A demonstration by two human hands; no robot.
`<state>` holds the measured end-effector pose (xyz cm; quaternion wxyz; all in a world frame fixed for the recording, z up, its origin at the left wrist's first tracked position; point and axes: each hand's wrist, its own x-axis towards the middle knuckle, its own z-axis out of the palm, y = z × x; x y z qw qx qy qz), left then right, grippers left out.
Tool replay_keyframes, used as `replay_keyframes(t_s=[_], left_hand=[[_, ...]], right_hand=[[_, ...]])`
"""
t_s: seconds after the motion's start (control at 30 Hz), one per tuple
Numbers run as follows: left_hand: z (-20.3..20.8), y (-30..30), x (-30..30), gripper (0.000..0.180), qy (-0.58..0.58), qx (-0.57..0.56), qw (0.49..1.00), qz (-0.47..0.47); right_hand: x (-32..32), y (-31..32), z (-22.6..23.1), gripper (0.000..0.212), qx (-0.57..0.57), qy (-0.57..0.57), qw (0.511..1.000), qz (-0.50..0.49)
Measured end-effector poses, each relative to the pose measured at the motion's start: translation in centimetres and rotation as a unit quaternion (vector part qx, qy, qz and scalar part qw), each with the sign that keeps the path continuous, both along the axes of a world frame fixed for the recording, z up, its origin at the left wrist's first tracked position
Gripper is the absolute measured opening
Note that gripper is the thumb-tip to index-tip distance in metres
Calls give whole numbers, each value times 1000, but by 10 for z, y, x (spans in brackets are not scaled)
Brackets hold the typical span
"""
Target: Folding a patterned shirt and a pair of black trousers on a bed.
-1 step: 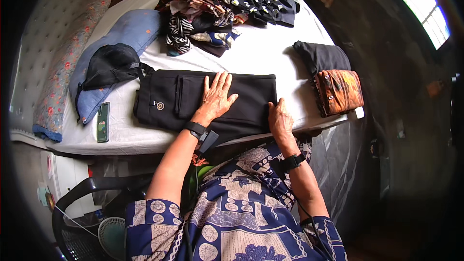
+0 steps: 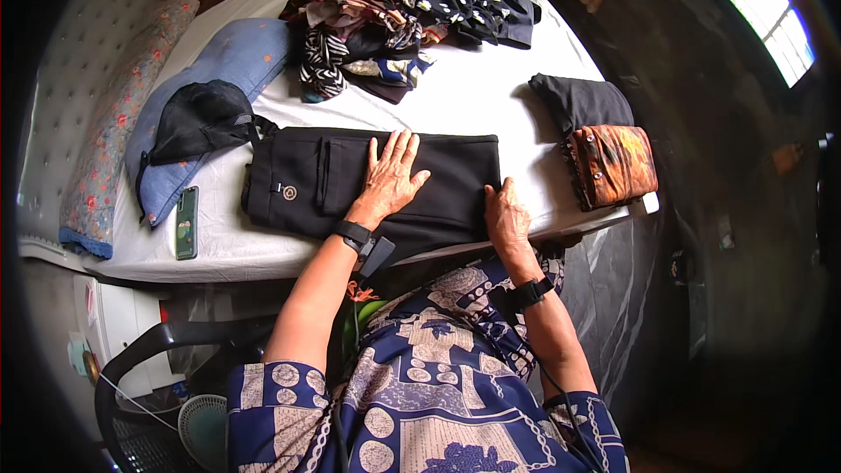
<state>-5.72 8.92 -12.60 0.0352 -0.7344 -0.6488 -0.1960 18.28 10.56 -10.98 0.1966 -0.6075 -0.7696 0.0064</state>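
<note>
A pair of black trousers [image 2: 442,177] lies folded into a long rectangle near the front edge of the bed. Its waistband, with a round metal button, is at the left. My left hand [image 2: 388,182] presses flat on the middle of the cloth, fingers spread. At the right end, my right hand [image 2: 507,217] has its fingers curled at the edge of the trousers, pinching the fabric; the fingertips are partly hidden. Just left of the waistband, a black cap [image 2: 201,118] rests on a blue pillow [image 2: 254,42].
A heap of mixed clothes [image 2: 377,26] sits at the back of the white-sheeted bed [image 2: 534,158]. Folded dark cloth [image 2: 583,103] and a folded orange patterned garment [image 2: 618,165] lie at the right edge. A phone [image 2: 187,223] lies front left, beside a floral bolster [image 2: 131,118]. A black chair [image 2: 131,359] stands below.
</note>
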Motion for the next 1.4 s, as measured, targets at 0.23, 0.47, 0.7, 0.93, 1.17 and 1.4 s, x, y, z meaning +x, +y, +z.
replay_keyframes(t_s=[0.23,0.47,0.7,0.93,1.17,1.4], left_hand=[[25,-1,34,67,-25,28,999,13],[-4,25,113,69,-33,-41,996,-72],[-1,19,101,67,-44,-55,995,-70],[-5,18,49,66,1,11,1000,-9],[12,-15,-87,70,111,-64,979,159],[8,-23,-136,58,-31,-84,981,169]], right_hand=[[-2,10,34,26,86,11,996,31],[-17,41,-13,37,45,155,974,158],[-23,36,-16,48,7,117,979,168],[-27,30,-11,50,18,43,987,153],[-26,29,-10,49,21,32,989,144],[-25,27,-11,47,39,43,987,151]])
